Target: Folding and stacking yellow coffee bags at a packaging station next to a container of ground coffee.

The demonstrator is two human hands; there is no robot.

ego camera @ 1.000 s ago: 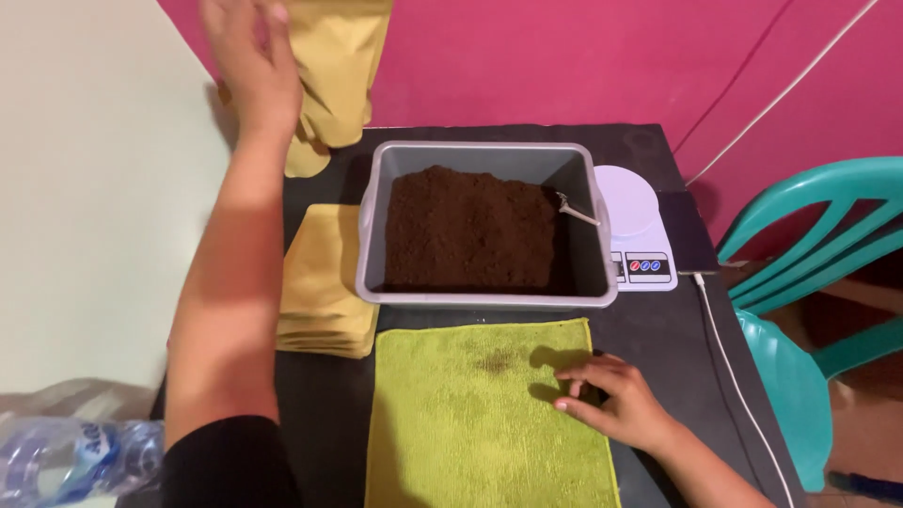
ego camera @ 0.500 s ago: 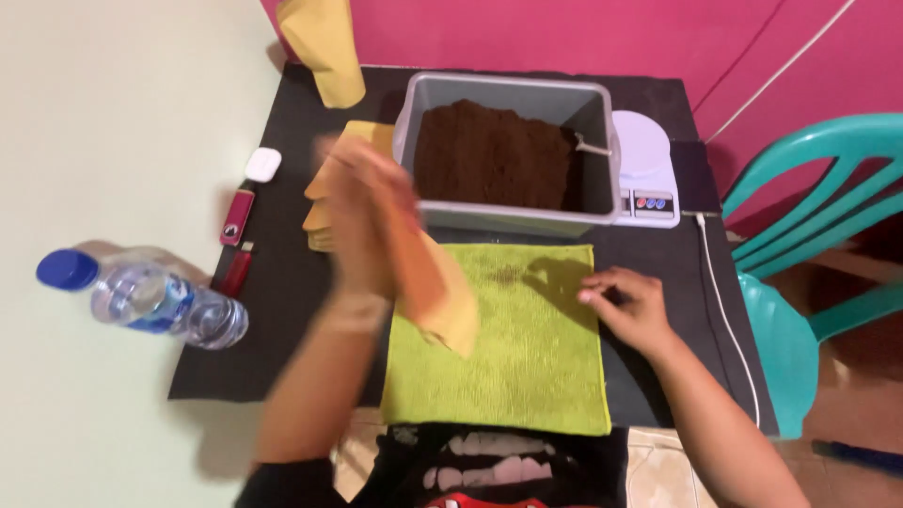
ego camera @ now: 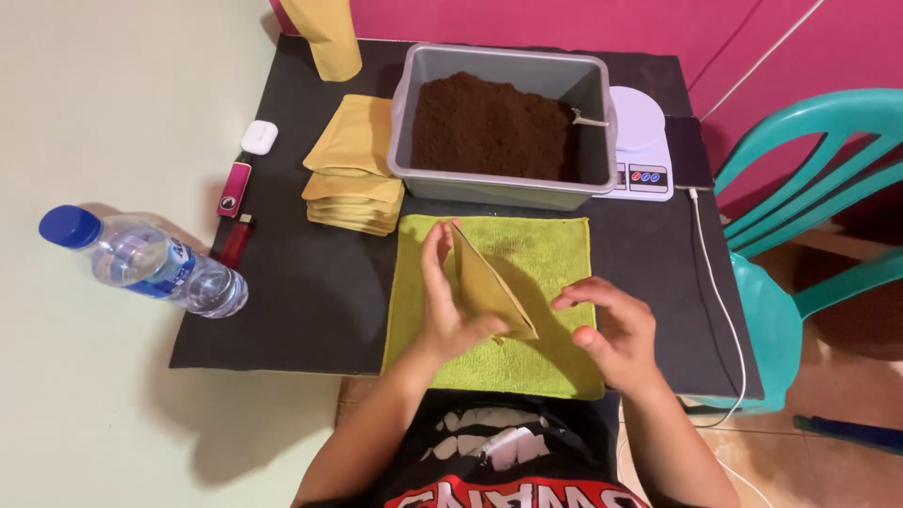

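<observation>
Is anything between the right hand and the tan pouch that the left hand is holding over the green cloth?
Nothing visible. The left hand holds the tan pouch on edge above the green cloth. The right hand is open just beside the pouch's lower corner, with only bare cloth in the gap. The grey tub of brown powder sits farther back.

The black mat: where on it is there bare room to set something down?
Bare black mat lies between the red lighter and the green cloth, and between the cloth and the white cable. It is crowded around the grey tub of brown powder and the tan pouch stack.
</observation>
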